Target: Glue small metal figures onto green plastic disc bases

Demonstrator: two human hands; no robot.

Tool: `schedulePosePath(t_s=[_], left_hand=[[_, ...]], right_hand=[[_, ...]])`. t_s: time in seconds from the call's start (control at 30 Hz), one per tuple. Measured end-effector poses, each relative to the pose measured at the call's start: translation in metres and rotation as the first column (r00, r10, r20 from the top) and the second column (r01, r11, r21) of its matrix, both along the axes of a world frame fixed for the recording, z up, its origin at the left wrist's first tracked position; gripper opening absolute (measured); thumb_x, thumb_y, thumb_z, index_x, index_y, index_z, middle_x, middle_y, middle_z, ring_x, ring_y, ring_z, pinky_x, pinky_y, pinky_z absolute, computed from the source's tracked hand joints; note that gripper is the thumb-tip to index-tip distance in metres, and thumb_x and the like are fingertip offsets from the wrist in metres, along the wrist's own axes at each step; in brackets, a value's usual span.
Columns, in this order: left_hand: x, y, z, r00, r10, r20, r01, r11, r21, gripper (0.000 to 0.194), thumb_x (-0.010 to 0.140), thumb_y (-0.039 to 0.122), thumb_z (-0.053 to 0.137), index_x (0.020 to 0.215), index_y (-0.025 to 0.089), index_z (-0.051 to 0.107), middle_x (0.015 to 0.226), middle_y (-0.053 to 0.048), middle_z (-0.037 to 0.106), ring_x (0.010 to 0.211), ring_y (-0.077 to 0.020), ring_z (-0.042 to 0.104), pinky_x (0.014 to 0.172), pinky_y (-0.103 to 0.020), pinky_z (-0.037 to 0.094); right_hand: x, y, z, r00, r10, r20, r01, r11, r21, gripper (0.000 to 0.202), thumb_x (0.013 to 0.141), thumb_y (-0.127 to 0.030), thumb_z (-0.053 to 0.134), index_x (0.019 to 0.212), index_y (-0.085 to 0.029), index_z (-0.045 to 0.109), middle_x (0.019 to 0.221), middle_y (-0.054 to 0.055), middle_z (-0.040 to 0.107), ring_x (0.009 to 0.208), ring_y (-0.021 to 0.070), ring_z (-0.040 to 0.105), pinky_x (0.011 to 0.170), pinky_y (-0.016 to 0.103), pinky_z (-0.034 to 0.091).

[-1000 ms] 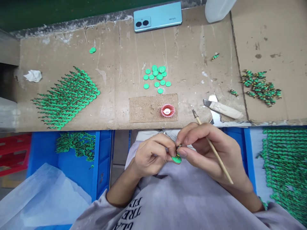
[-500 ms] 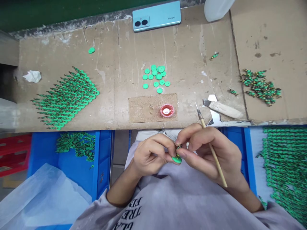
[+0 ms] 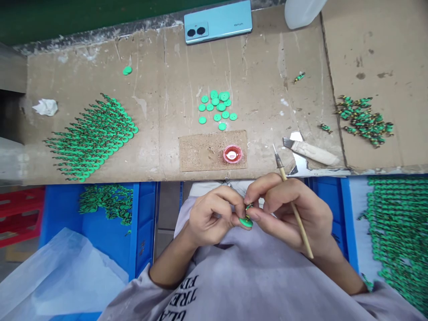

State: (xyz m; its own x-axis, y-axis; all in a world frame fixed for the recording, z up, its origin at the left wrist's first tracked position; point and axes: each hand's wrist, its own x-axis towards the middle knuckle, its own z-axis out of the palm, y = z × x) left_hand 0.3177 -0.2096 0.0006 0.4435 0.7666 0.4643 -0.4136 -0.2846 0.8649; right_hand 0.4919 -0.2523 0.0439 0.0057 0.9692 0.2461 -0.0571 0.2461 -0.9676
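In front of my shirt, my left hand (image 3: pixel 216 216) pinches a small green figurine on a round green base (image 3: pixel 246 222). My right hand (image 3: pixel 294 209) grips the figurine's upper part between thumb and forefinger, so most of its body is hidden. A thin wooden-handled brush (image 3: pixel 301 229) also rests in my right hand, its fine tip pointing up and away over the table edge. Just beyond my hands, a small cup of red liquid (image 3: pixel 237 161) stands on a rough brown board (image 3: pixel 197 154). Loose round green bases (image 3: pixel 202 120) lie behind it.
Rows of green figurines on bases (image 3: pixel 100 133) stand at left; loose figurines (image 3: pixel 364 118) lie at right. A wrapped-handle blade (image 3: pixel 314 153), phone (image 3: pixel 227 22), crumpled tissue (image 3: pixel 46 107) and white container (image 3: pixel 302 13) are on the table. Blue crates (image 3: pixel 143 227) with more figurines flank me.
Both hands keep their pinch on the figurine. The right hand and the brush's lower end have shifted slightly to the left; the things on the table stay put.
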Motion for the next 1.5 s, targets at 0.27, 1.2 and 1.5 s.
schedulePosePath(t_s=[0.27,1.2,1.5], left_hand=[[-0.001,-0.001,-0.002,0.998,0.027,-0.057,-0.023,0.998,0.061,0.029,0.097,0.005,0.07,0.085,0.021,0.048,0.088,0.0,0.065,0.081,-0.0115,0.068,0.073,-0.023,0.061],[0.009,-0.001,-0.003,0.999,-0.031,-0.023,0.031,1.0,0.005,0.032,0.093,0.014,0.082,0.087,0.021,0.051,0.088,0.001,0.069,0.079,-0.0117,0.073,0.072,-0.021,0.064],[0.008,-0.001,-0.005,0.999,-0.029,-0.022,0.029,0.999,0.031,0.031,0.098,0.009,0.072,0.082,0.02,0.048,0.086,0.0,0.067,0.078,-0.011,0.07,0.069,-0.021,0.063]], right_hand=[[-0.002,-0.003,-0.003,1.0,-0.028,-0.01,0.028,1.0,-0.007,0.028,0.091,-0.002,0.076,0.094,-0.026,0.062,0.096,0.002,0.073,0.082,0.0171,0.073,0.066,0.027,0.061],[0.013,-0.006,-0.009,0.984,0.037,-0.177,-0.056,0.993,-0.1,0.019,0.096,-0.01,0.076,0.099,-0.025,0.067,0.096,0.005,0.071,0.084,0.0186,0.068,0.063,0.027,0.056],[0.012,-0.008,-0.01,0.989,0.034,-0.142,-0.045,0.996,-0.077,0.02,0.096,-0.008,0.075,0.099,-0.026,0.066,0.096,0.004,0.071,0.085,0.0182,0.069,0.063,0.026,0.056]])
